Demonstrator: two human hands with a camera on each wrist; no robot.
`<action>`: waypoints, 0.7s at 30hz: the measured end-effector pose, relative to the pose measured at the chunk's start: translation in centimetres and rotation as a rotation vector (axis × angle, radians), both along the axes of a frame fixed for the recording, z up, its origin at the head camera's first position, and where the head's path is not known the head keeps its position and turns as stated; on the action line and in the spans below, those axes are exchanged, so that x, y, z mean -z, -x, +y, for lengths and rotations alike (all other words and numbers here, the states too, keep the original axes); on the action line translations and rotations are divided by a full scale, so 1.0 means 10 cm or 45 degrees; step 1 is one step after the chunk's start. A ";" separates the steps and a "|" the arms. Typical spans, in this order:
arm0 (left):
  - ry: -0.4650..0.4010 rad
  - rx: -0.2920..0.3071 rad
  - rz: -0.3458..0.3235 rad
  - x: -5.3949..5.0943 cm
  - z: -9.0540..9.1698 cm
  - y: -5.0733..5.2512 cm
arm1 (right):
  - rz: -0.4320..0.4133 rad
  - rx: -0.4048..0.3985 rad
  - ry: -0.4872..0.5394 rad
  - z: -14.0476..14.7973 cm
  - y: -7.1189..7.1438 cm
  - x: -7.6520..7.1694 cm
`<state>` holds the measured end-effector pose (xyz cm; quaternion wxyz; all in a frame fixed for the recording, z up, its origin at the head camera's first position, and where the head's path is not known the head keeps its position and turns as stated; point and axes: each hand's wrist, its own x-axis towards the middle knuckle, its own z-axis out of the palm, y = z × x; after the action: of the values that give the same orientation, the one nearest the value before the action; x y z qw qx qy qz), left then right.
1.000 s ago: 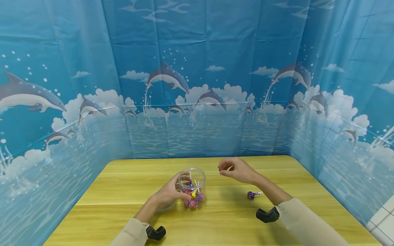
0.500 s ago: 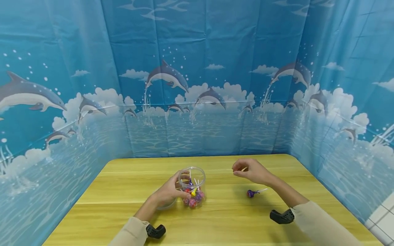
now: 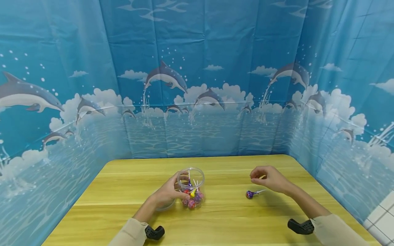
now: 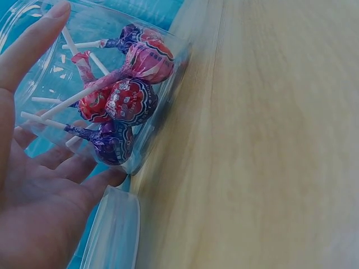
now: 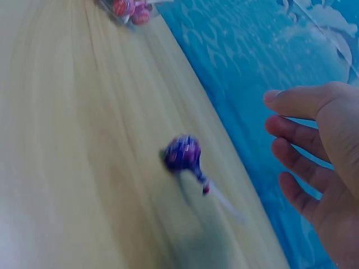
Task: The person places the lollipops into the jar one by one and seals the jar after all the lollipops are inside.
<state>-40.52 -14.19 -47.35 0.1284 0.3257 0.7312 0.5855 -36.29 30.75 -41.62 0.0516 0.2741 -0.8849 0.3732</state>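
A clear plastic jar (image 3: 200, 187) with several wrapped lollipops (image 4: 132, 101) inside stands uncapped on the table. My left hand (image 3: 168, 192) holds its side, thumb in front and fingers behind. Beside that hand lies a clear round lid (image 4: 115, 227), partly hidden under the hand in the head view. To the right, one purple-wrapped lollipop (image 3: 250, 194) lies alone, its white stick pointing right. Over its stick hovers my right hand (image 3: 272, 179), fingers loosely bent and holding nothing; the right wrist view shows the hand apart from the lollipop (image 5: 184, 154).
The yellow wooden table (image 3: 221, 222) has rounded far corners. A blue dolphin-printed curtain (image 3: 197, 133) hangs behind it and along both sides. White floor tiles (image 3: 381, 215) show at the lower right. Black devices sit at both wrists.
My right hand has moved right, from beside the jar to over the lone lollipop's stick. The left hand and jar have stayed in place.
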 end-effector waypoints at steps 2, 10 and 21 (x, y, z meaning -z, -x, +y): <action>0.003 0.001 0.004 0.00 0.00 0.00 | -0.027 0.008 -0.001 0.07 -0.02 0.06; -0.002 -0.005 0.001 0.00 0.00 0.00 | -0.118 0.071 -0.021 0.26 -0.05 0.35; -0.006 -0.004 -0.002 0.02 0.00 0.01 | -0.188 0.031 0.125 0.37 0.01 0.64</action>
<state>-40.65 -14.21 -47.53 0.1274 0.3244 0.7301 0.5878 -36.34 34.44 -48.05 0.0041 0.2320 -0.8703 0.4345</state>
